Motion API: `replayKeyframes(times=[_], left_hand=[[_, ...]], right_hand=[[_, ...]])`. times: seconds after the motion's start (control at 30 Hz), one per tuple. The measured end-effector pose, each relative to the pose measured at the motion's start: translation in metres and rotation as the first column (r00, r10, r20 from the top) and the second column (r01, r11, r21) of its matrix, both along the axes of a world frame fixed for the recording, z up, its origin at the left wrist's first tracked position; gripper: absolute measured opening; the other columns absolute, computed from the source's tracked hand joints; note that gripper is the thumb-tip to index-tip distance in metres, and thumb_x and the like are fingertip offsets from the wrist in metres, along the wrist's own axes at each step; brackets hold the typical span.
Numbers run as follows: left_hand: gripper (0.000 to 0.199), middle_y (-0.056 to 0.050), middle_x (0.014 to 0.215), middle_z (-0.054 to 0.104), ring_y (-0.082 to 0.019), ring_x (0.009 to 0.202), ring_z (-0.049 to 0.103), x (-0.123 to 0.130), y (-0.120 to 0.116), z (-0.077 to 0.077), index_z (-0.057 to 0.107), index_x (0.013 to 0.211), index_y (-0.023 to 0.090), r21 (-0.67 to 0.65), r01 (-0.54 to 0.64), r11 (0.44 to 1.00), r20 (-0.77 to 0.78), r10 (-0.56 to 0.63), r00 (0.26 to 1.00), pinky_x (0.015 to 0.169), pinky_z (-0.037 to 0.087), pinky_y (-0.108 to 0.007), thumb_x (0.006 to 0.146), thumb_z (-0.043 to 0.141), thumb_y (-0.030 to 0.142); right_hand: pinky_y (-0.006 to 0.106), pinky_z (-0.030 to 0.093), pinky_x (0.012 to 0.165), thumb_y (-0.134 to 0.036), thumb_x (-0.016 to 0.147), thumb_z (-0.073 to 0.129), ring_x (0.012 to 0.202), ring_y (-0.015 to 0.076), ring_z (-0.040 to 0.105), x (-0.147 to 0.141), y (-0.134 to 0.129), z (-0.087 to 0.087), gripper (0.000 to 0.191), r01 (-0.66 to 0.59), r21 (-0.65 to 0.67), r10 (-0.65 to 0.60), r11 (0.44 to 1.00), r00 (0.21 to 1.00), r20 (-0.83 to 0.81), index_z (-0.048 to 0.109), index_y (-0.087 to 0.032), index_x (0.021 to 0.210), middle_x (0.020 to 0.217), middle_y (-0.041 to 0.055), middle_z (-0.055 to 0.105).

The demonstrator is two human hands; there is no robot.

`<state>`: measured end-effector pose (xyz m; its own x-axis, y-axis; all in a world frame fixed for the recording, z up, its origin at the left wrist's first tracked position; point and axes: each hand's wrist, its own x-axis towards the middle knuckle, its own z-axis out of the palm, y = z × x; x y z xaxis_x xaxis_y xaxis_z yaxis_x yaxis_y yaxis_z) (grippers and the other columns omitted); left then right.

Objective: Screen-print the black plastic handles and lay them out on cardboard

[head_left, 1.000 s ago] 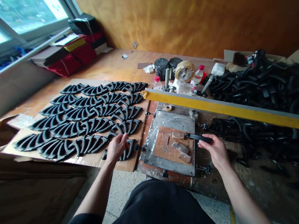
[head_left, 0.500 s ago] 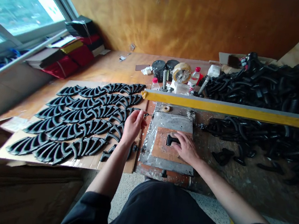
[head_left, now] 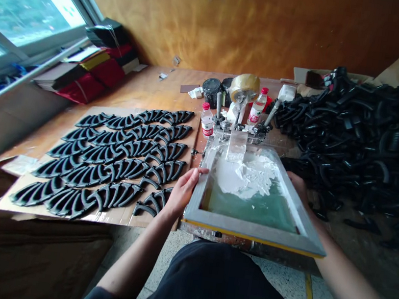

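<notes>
A metal-framed silkscreen (head_left: 247, 229) lies lowered over the printing board, with a yellow strip along its near edge. Thick white ink (head_left: 244, 175) is spread across the far half of its green mesh (head_left: 250, 207). My left hand (head_left: 183, 192) grips the frame's left rail, next to rows of black curved plastic parts (head_left: 115, 167) laid out on a cardboard sheet (head_left: 64, 213). My right hand (head_left: 300, 186) holds the right rail and is partly hidden behind it. The board and the black part on it are hidden beneath the screen.
Hinge clamps (head_left: 239, 131) hold the screen's far side. Behind them stand a roll of tape (head_left: 244, 87), black jars (head_left: 210, 91) and plastic bottles (head_left: 207, 120). A large heap of black parts (head_left: 353, 136) covers the right side. Flattened cardboard (head_left: 29, 254) lies at the lower left.
The screen has swung down from its raised position over the board. My left hand has moved from the black rows to the frame, and my right hand has moved to the frame's right rail.
</notes>
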<state>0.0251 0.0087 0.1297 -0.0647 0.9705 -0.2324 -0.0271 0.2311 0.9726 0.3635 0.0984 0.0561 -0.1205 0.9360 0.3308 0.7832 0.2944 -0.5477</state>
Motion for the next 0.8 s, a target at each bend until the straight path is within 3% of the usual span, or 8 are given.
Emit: replayKeyframes(times=[0.1, 0.2, 0.3, 0.43, 0.5, 0.67, 0.73, 0.8], left_hand=[[0.06, 0.002, 0.071, 0.057, -0.009, 0.056, 0.045, -0.005, -0.014, -0.043, 0.051, 0.137, 0.022, -0.112, 0.069, 0.991, -0.152, -0.086, 0.985, 0.052, 0.036, -0.019, 0.086, 0.055, 0.052], [0.066, 0.005, 0.065, 0.052, -0.009, 0.054, 0.044, -0.004, -0.013, -0.08, 0.039, 0.147, 0.024, -0.162, 0.047, 0.986, -0.309, -0.096, 0.946, 0.053, 0.035, -0.019, 0.086, 0.056, 0.046], [0.062, 0.005, 0.064, 0.051, -0.01, 0.055, 0.046, -0.002, -0.008, -0.099, 0.043, 0.144, 0.024, -0.183, 0.041, 0.982, -0.402, -0.113, 0.909, 0.055, 0.037, -0.02, 0.086, 0.054, 0.045], [0.057, 0.004, 0.065, 0.052, -0.012, 0.059, 0.049, -0.003, -0.006, -0.108, 0.05, 0.138, 0.023, -0.178, 0.06, 0.982, -0.435, -0.133, 0.891, 0.059, 0.039, -0.022, 0.086, 0.052, 0.048], [0.057, 0.003, 0.067, 0.054, -0.013, 0.062, 0.051, -0.005, -0.007, -0.111, 0.052, 0.137, 0.022, -0.177, 0.057, 0.982, -0.449, -0.133, 0.884, 0.06, 0.039, -0.023, 0.087, 0.051, 0.05], [0.057, 0.0, 0.075, 0.06, -0.014, 0.066, 0.054, -0.006, -0.007, -0.114, 0.051, 0.136, 0.022, -0.195, 0.065, 0.979, -0.462, -0.15, 0.874, 0.06, 0.039, -0.023, 0.088, 0.048, 0.052], [0.057, -0.001, 0.078, 0.062, -0.014, 0.068, 0.056, -0.005, -0.007, -0.112, 0.052, 0.136, 0.022, -0.199, 0.067, 0.978, -0.466, -0.154, 0.871, 0.06, 0.039, -0.023, 0.088, 0.048, 0.052], [0.056, -0.001, 0.078, 0.063, -0.014, 0.068, 0.056, -0.005, -0.007, -0.109, 0.053, 0.135, 0.021, -0.2, 0.058, 0.978, -0.47, -0.148, 0.87, 0.06, 0.04, -0.023, 0.088, 0.049, 0.052]], right_hand=[[0.036, 0.055, 0.076, -0.038, 0.089, 0.049, 0.077, 0.0189, 0.064, -0.012, 0.024, 0.018, 0.044, 0.098, 0.068, -0.096, 0.993, 0.995, -0.038, 0.063, -0.008, 0.119, 0.109, 0.014, 0.067], [0.043, 0.048, 0.094, -0.031, 0.079, 0.068, 0.111, 0.0271, 0.057, -0.064, 0.039, 0.038, 0.061, -0.07, 0.134, 0.062, 0.988, 0.996, 0.063, 0.051, -0.017, 0.135, 0.139, 0.0158, 0.049], [0.041, 0.045, 0.094, -0.024, 0.077, 0.07, 0.114, 0.029, 0.053, -0.113, 0.043, 0.047, 0.048, -0.23, -0.007, 0.223, 0.973, 0.938, 0.266, 0.059, -0.016, 0.123, 0.123, 0.014, 0.059], [0.032, 0.045, 0.076, -0.022, 0.083, 0.062, 0.087, 0.0234, 0.061, -0.128, 0.023, 0.036, 0.013, -0.307, -0.265, 0.391, 0.914, 0.841, 0.375, 0.067, -0.018, 0.094, 0.091, 0.0082, 0.069], [0.03, 0.044, 0.072, -0.015, 0.085, 0.054, 0.084, 0.0214, 0.062, -0.118, 0.004, 0.029, 0.016, -0.425, -0.263, 0.498, 0.866, 0.782, 0.376, 0.068, -0.018, 0.092, 0.09, 0.007, 0.069], [0.025, 0.042, 0.069, 0.0, 0.073, 0.051, 0.083, 0.0161, 0.063, -0.087, -0.02, 0.033, 0.033, -0.704, -0.282, 0.756, 0.652, 0.578, 0.307, 0.069, -0.022, 0.089, 0.088, 0.0012, 0.07], [0.024, 0.041, 0.065, -0.001, 0.071, 0.055, 0.079, 0.0153, 0.064, -0.086, -0.015, 0.036, 0.03, -0.683, -0.301, 0.746, 0.665, 0.601, 0.285, 0.069, -0.025, 0.084, 0.083, -0.0023, 0.07], [0.024, 0.042, 0.065, -0.004, 0.073, 0.056, 0.079, 0.0161, 0.064, -0.092, -0.012, 0.033, 0.028, -0.618, -0.24, 0.663, 0.748, 0.695, 0.278, 0.07, -0.025, 0.084, 0.084, -0.0028, 0.071]])
